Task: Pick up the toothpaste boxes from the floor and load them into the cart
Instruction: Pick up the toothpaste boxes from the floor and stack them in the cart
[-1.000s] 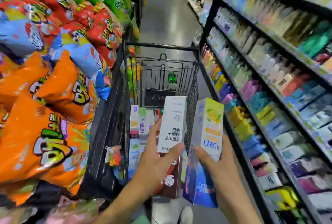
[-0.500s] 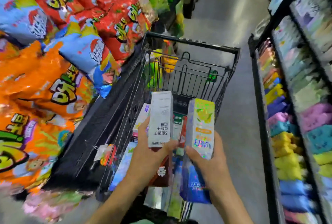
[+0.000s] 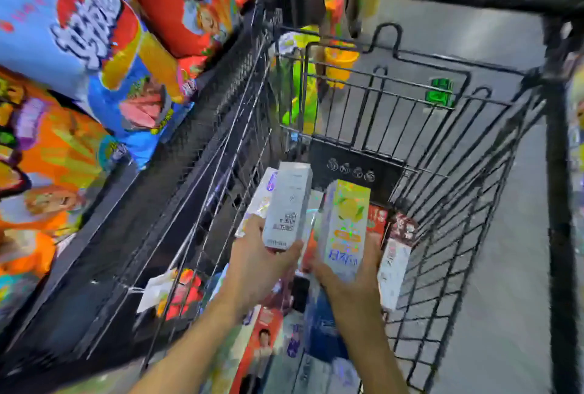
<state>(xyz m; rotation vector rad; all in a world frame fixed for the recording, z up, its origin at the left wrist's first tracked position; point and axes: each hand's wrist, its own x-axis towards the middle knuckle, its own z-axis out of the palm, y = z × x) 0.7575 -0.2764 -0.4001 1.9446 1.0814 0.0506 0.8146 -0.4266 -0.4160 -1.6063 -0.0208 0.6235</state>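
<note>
Left hand: our left hand [image 3: 257, 262] is clamped round the lower end of a white toothpaste box [image 3: 288, 205], thumb across its front, the box standing nearly upright.
Right hand: our right hand [image 3: 354, 283] grips a yellow lemon-print toothpaste box [image 3: 344, 226] from below in the same way, also upright.
Where the boxes are: both held boxes sit inside the outline of the black wire cart [image 3: 442, 153], above its load and just beside each other; neither is let go yet.
Already loaded: a pile of toothpaste boxes [image 3: 268, 333] lies in the basket under our hands, red, blue and white ones, with more leaning on the right wall [image 3: 396, 254].
Step in hand: we judge this the lowering and release of two more boxes onto the pile.
Done so far: a fair share, going by the layer covering the basket bottom.
Left to do: drop these two; whether boxes remain on the floor we cannot tell, since the aisle floor [image 3: 474, 27] in view shows none and the part near our feet is hidden.
Surroundings: snack bags [image 3: 94, 46] crowd the shelf just left of the cart.
</note>
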